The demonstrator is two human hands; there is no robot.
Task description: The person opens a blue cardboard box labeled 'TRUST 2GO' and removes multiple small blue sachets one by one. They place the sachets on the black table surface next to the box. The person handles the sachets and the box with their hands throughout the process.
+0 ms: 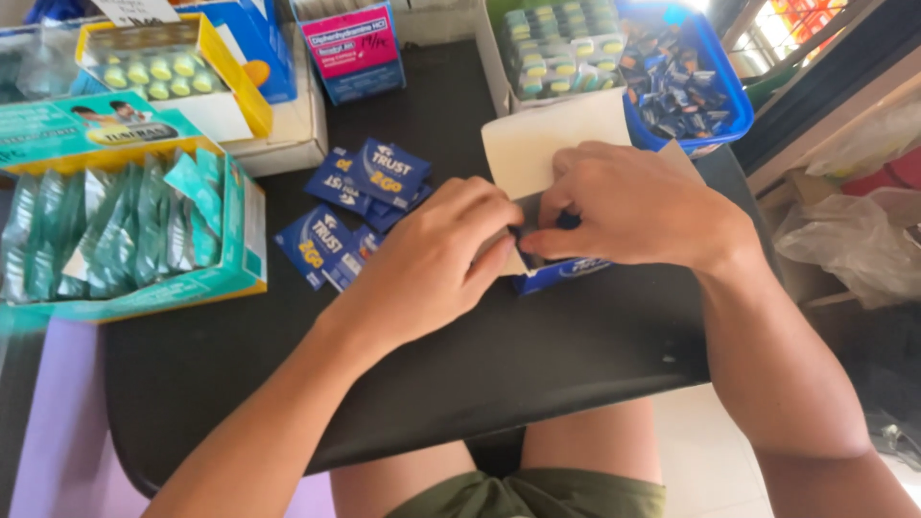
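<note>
Nearest the camera: the person's knees in olive shorts (523,494), showing under the near edge of the black bench (537,355).

Landmark for all positions: the pale paper envelope (537,144), lying about mid-bench.

At the envelope's near end, both hands meet. Left hand (432,264): fingers curled shut, pinching the envelope's near edge from the left side. Right hand (638,206): fingers bent closed, thumb and forefinger tips pressed onto a blue sachet (561,273) at the envelope's mouth. The sachet sits just under and slightly nearer than the right fingertips, touching them; its long axis runs roughly left-right, tilted a little up toward the right. Only its near edge shows; the rest is hidden under the hand and the envelope. The right hand is the one on it; the left is just beside it, on paper only.

Left of the envelope: a loose heap of matching blue sachets (360,206), several overlapping, apart from both hands.

Further left of the envelope: an open teal carton (240,240) of green packets standing on edge.

Beyond the envelope, touching its far end: a blue tub (724,82) of small dark-blue packets and, beside it, a tray of blister strips (561,48).

Far left of the envelope: a yellow-rimmed box (245,86) of pale-green tablets, and a blue-and-pink carton (360,48).
</note>
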